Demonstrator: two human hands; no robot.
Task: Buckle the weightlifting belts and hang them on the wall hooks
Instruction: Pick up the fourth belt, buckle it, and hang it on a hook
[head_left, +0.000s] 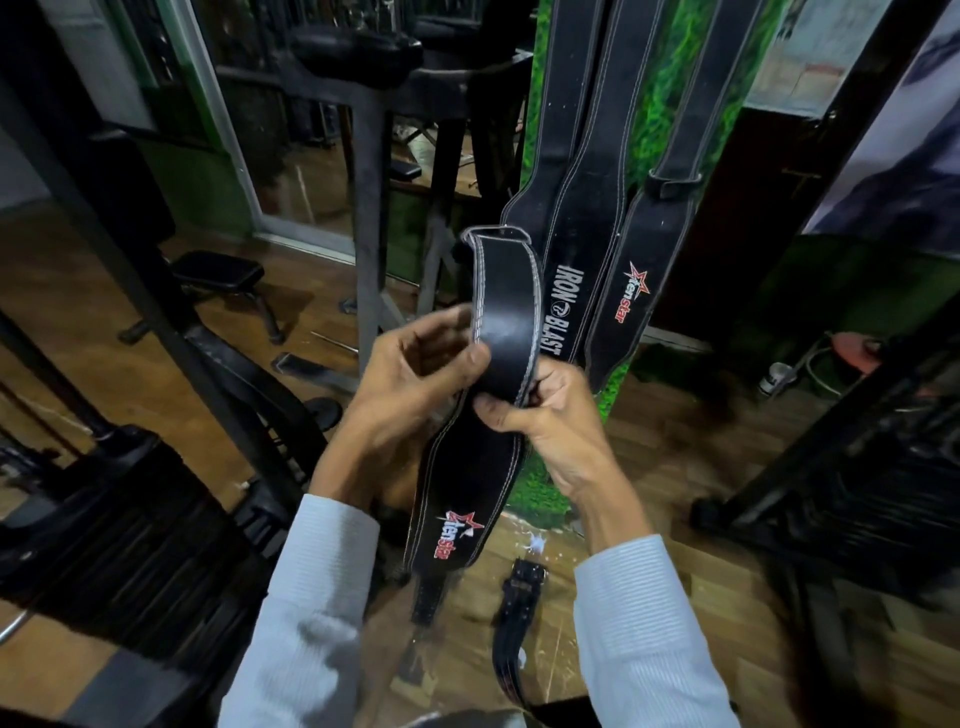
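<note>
I hold a black leather weightlifting belt (506, 306) with white stitching in front of me, folded over into a loop at the top. Its wide part with a red star logo hangs down between my forearms. My left hand (415, 374) grips the strap from the left with the thumb on its face. My right hand (545, 415) pinches the strap's edge from the right. Two black belts hang on the green wall behind, one marked IRON BLAST (569, 244) and one with a star logo (636, 280). The hooks are out of view.
Another black belt (517, 618) lies on the wooden floor below my hands. Black gym machine frames stand at the left (171, 332) and right (852, 457). A padded bench (218, 273) stands on the floor at the left.
</note>
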